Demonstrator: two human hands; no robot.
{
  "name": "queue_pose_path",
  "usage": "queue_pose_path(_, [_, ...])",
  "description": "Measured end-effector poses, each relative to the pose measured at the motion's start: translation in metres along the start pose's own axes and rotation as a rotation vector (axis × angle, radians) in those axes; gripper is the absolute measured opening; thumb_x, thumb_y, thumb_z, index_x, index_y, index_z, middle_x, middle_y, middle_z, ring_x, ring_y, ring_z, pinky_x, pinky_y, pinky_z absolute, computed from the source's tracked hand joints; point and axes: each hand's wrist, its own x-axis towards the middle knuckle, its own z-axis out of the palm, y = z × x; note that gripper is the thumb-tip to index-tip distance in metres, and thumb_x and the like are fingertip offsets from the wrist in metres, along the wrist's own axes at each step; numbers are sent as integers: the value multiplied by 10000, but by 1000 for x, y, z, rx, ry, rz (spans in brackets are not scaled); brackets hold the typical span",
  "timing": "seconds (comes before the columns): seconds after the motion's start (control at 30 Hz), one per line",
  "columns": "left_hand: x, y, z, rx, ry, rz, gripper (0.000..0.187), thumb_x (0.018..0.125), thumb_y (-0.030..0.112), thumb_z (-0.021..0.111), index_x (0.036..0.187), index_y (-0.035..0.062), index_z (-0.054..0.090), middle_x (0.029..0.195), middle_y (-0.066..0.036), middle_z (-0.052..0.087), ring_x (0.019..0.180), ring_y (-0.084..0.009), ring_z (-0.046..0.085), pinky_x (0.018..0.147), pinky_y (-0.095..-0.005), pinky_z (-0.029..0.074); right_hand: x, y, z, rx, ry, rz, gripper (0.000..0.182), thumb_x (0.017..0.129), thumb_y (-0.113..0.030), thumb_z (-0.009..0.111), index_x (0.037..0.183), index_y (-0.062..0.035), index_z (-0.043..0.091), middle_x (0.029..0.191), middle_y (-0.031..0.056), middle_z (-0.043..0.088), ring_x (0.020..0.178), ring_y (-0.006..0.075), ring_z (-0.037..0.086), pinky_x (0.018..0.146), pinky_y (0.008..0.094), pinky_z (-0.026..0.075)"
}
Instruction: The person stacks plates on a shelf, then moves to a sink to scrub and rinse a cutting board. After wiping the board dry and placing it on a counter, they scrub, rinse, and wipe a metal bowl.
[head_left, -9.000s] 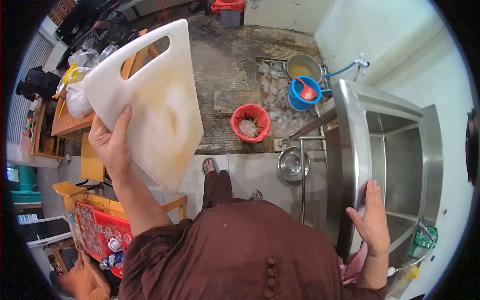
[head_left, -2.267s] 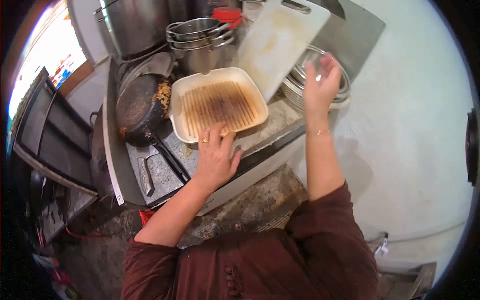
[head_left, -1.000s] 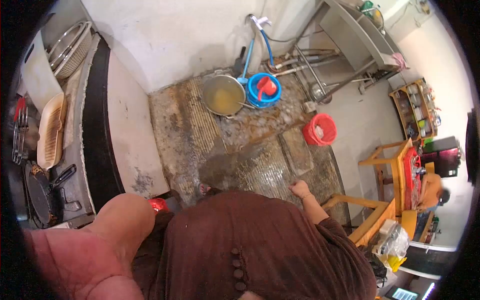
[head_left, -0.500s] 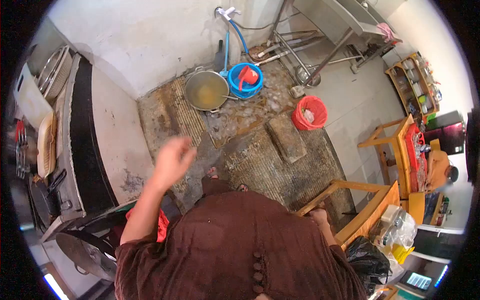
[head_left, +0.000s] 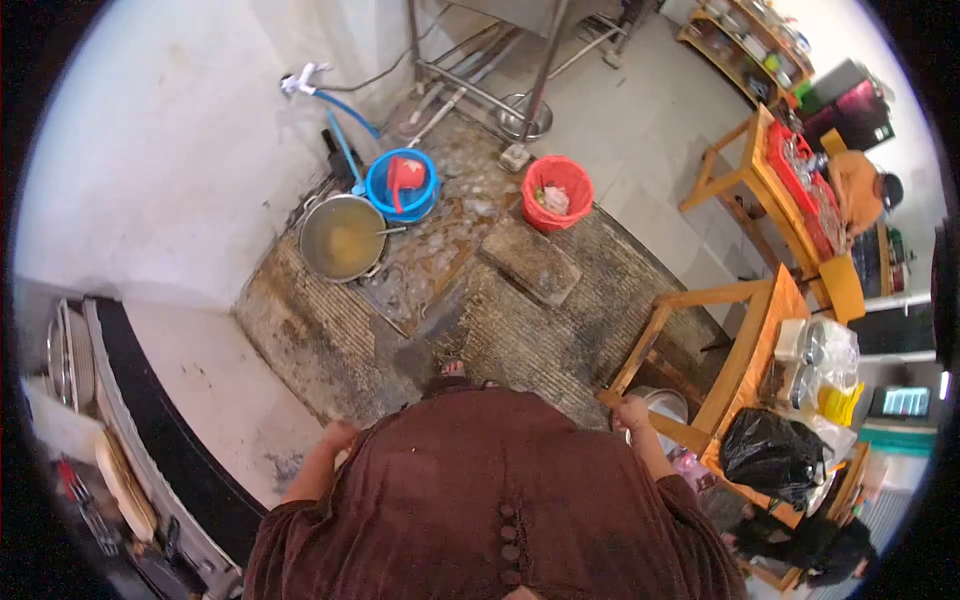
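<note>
My left hand [head_left: 338,437] hangs low at my left side, beside the white side wall of the counter; its fingers are mostly turned out of sight. On the other side, my right hand [head_left: 630,412] is lowered with its fingers curled in, and I cannot tell what, if anything, is inside them. It overlaps the end of a wooden table's lower bar [head_left: 655,422] and the rim of a metal pot [head_left: 668,402] in this view. Ahead on the wet floor stand a large pot of cloudy liquid [head_left: 343,240] and a blue bucket [head_left: 425,205] holding a red dipper [head_left: 404,178].
A red basket [head_left: 557,194] with refuse stands beyond a stone slab [head_left: 530,264]. A black-edged counter [head_left: 165,430] runs along the left. Bags, including a black one [head_left: 770,452], lie on the right table. Further off, a person in orange [head_left: 853,190] is at another table [head_left: 775,215].
My left hand has dropped from in front of me to my left side. My view has swung, so the pot, bucket and basket sit further left, and the metal pot by my right hand now shows.
</note>
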Motion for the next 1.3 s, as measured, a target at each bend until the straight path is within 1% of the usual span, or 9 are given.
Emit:
queue_pose_path(0.13, [40,19,-95,-495,215,-233,221,810,232,522,724,42,594,627,-78,592,509,-189,575,490,-323,481,3,-24,5,-143,221,-181,261,752,-254,564,844,-16,615,703,179,622,684,320,622,611,395,492])
queue_pose_path(0.2, [42,69,-149,-665,318,-260,213,808,214,544,756,15,601,612,-96,583,463,-181,554,445,-322,459,-19,-49,-2,-167,271,-375,292,753,-223,621,859,48,599,699,130,630,612,205,618,559,305,488])
queue_pose_path(0.4, [85,179,-186,-950,304,-16,196,811,177,562,807,-16,598,617,-63,577,469,-153,534,435,-285,443,-6,-46,-34,-16,83,-274,290,749,-211,624,908,31,608,782,138,638,726,266,622,667,341,488])
queue_pose_path(0.7, [118,264,-99,-235,42,342,234,775,208,593,896,13,637,679,-61,602,563,-168,579,496,-308,478,37,-64,-107,-27,72,-151,321,719,-295,613,852,-4,632,841,199,625,842,345,593,746,384,468])
queue_pose_path(0.77, [124,269,-109,-19,133,484,253,772,219,592,921,20,640,691,-66,608,593,-179,592,516,-315,488,57,-64,-115,-157,187,-328,353,747,-265,635,904,48,597,742,116,623,650,220,611,609,324,485])
queue_pose_path(1.0, [148,252,-203,-813,10,-346,209,787,206,552,812,2,592,662,-107,584,512,-217,565,453,-354,473,91,-64,-147,-159,155,-140,287,745,-230,620,855,35,613,627,112,602,575,196,599,568,321,479])
queue_pose_path(1.2, [187,285,-281,-1011,145,-100,200,808,168,547,895,-11,533,699,-116,576,489,-210,550,393,-347,455,136,-45,-156,-322,89,-180,214,798,-193,538,822,-2,632,571,57,583,512,158,591,470,282,470])
queue_pose_path(1.27, [205,289,-289,-1057,100,-12,227,807,188,557,911,-14,541,723,-114,581,503,-213,558,402,-337,461,146,-57,-164,-842,-84,-216,194,797,-180,534,751,-27,643,577,45,589,518,154,598,477,282,489])
queue_pose_path(1.3, [198,308,-294,-985,134,-25,232,804,188,563,918,-13,543,725,-113,581,511,-213,562,404,-337,464,197,4,-144,-420,12,-211,207,787,-188,557,681,-33,644,593,54,600,502,159,587,462,291,473])
